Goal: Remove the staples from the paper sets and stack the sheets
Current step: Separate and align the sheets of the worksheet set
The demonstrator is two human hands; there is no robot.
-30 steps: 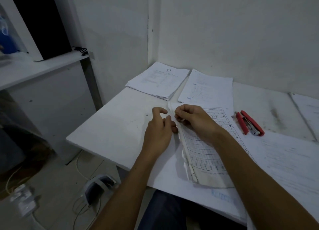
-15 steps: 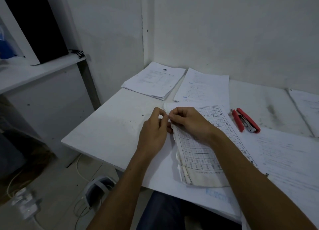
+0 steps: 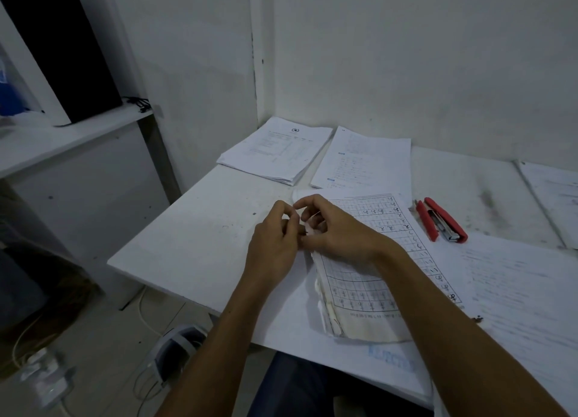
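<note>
Where both hands meet: top-left corner of the gridded paper set [image 3: 372, 276], on the table [image 3: 194, 244].
Right hand [image 3: 336, 229]: pinches that corner.
Left hand [image 3: 275, 244]: fingers curled; hold unclear.
Stapler [image 3: 441, 219]: right.

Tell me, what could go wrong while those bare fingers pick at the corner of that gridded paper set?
Both the left hand and the right hand work at the top corner of the gridded paper set with no tool; the red stapler lies unused beside it. A staple prong could prick a fingertip. The set's left edge already looks frayed, so pulling might tear the sheets further. A freed staple would probably be hard to spot on the pale table.
</note>
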